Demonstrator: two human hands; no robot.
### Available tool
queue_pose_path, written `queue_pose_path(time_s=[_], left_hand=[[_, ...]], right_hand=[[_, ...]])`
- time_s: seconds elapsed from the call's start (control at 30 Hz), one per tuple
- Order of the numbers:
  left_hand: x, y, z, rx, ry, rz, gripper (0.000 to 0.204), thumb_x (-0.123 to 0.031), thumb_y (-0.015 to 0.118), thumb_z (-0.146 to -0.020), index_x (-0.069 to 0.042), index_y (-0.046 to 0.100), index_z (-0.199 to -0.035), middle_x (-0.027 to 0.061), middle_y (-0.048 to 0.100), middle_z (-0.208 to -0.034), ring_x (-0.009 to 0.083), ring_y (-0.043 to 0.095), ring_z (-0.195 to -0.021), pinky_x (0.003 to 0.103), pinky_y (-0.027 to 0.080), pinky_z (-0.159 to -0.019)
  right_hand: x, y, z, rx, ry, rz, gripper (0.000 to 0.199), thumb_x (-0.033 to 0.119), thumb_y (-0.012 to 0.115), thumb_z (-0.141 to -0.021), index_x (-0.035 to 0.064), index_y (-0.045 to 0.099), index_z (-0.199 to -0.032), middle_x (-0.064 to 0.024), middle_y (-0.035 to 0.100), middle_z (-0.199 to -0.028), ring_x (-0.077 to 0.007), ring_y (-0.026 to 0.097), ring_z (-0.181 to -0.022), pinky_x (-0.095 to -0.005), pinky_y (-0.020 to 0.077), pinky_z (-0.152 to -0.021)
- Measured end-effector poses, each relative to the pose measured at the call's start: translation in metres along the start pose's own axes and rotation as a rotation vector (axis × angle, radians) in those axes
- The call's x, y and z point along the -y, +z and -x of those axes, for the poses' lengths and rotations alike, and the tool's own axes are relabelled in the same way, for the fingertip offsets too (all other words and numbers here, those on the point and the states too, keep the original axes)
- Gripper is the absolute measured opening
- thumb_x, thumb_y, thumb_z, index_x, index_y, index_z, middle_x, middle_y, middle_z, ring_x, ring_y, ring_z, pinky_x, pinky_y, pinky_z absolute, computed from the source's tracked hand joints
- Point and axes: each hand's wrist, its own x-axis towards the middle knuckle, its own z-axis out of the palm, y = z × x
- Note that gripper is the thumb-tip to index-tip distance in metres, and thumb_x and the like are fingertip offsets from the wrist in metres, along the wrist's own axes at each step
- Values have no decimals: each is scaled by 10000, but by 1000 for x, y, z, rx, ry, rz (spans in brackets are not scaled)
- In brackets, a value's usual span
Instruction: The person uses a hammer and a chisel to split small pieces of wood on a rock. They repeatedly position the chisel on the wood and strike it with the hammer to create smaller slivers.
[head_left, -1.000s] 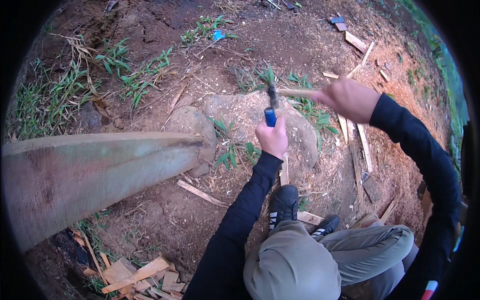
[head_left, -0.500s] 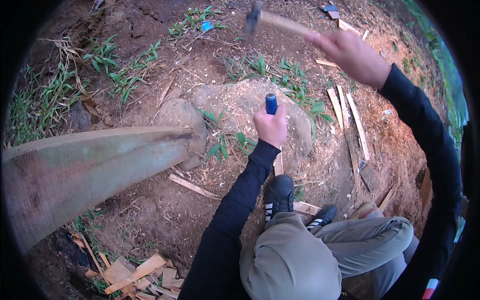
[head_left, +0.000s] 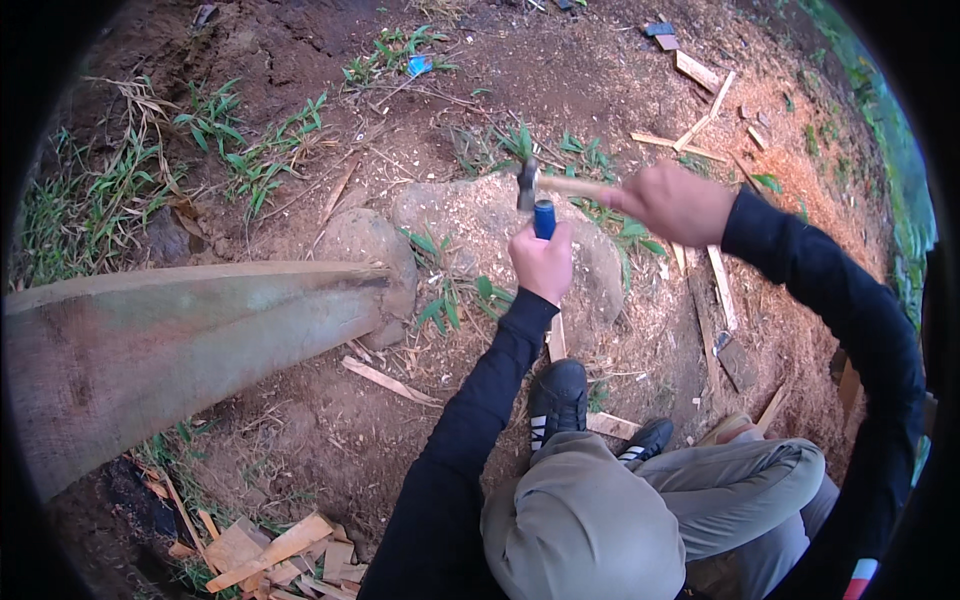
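My left hand is closed round a blue-handled chisel, with the butt of its handle sticking up out of the fist. The chisel's lower end is hidden beneath the hand. My right hand grips the wooden handle of a hammer. The dark hammer head is just above the chisel's butt; whether they touch I cannot tell. Below the left hand lies a big flat stone strewn with wood chips.
A thick wooden beam reaches in from the left, its end by a smaller rock. Wood offcuts are heaped at the lower left. Thin strips and shavings cover the ground on the right. My shoe is near the stone.
My right hand has swung the hammer down and toward me, from raised high at the far side to just above the chisel's butt. My left hand has stayed nearly still.
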Motion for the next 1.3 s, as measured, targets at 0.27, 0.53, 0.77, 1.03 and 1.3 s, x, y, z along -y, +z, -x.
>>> queue_pose_path(time_s=[0.27, 0.53, 0.77, 1.03, 1.3], left_hand=[[9, -8, -2, -41, -24, 41, 267, -131, 627, -792, -50, 477, -586, -26, 452, -525, 83, 423, -473, 290, 339, -472], [32, -14, -8, -82, -48, 156, 249, -131, 624, -799, -60, 502, -595, -30, 458, -505, 79, 412, -412, 284, 328, -419], [17, -14, -3, -81, -28, 70, 269, -110, 601, -793, -53, 468, -565, -27, 455, -531, 90, 442, -471, 301, 338, -468], [17, -21, 0, -61, 6, 51, 299, -132, 624, -795, -48, 461, -560, -22, 455, -529, 82, 425, -477, 297, 332, -471], [20, -13, 0, -60, -12, 103, 275, -120, 612, -796, -42, 478, -569, -26, 447, -510, 75, 414, -450, 300, 321, -448]], right_hand=[[-26, -46, 2, -435, 330, -341, 491, 407, 436, -1005, 8, 631, -796, -50, 427, -503, -180, 439, -414, -370, 430, -456], [-2, -44, -2, -473, 141, -371, 554, 443, 441, -995, -11, 620, -733, -69, 416, -498, -161, 416, -435, -375, 382, -465], [0, -10, -13, -110, -91, 79, 248, 191, 410, -1016, 39, 580, -1114, -115, 478, -592, -283, 514, -481, -414, 468, -531], [18, -7, -16, -19, -29, 14, 448, 368, 365, -1028, -4, 587, -910, -124, 463, -565, -289, 511, -500, -452, 464, -566], [-25, -16, -15, -426, -19, -52, 341, 286, 401, -1023, 5, 588, -1068, -103, 479, -556, -241, 506, -479, -388, 446, -471]])
